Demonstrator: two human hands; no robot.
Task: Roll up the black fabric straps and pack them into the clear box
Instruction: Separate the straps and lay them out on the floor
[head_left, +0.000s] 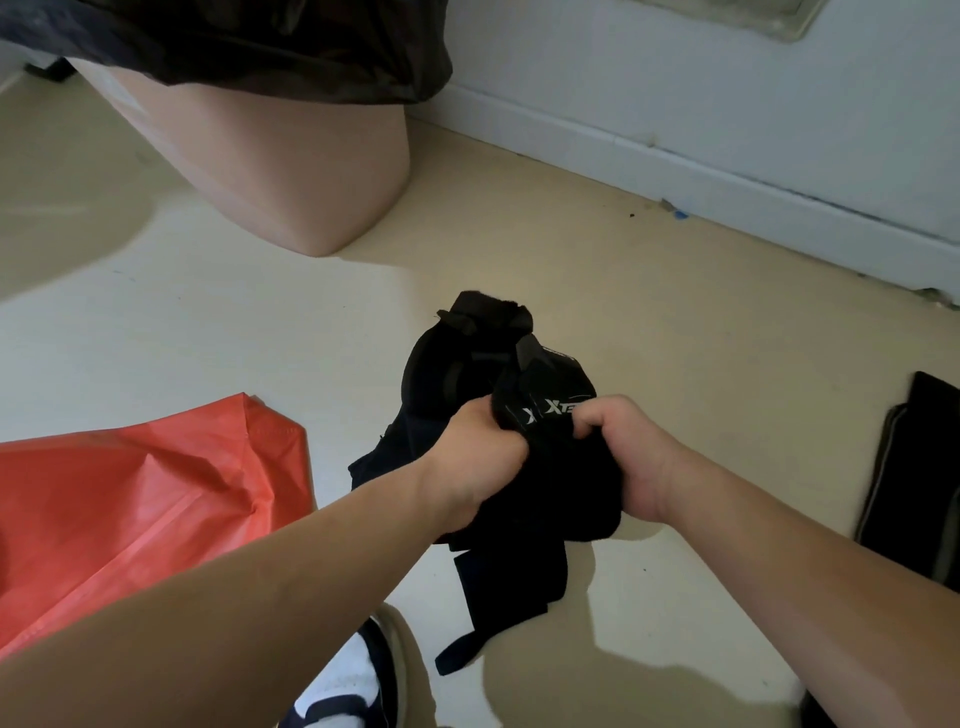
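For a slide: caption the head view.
Left hand and right hand grip bunched black fabric straps over the floor, beside a red bag.

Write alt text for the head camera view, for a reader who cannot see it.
A left hand and a right hand grip a bunched bundle of black fabric straps with white lettering over a pale floor. A crumpled red plastic bag lies left, a pink plastic bin with a black liner stands behind, and another black strap lies far right.
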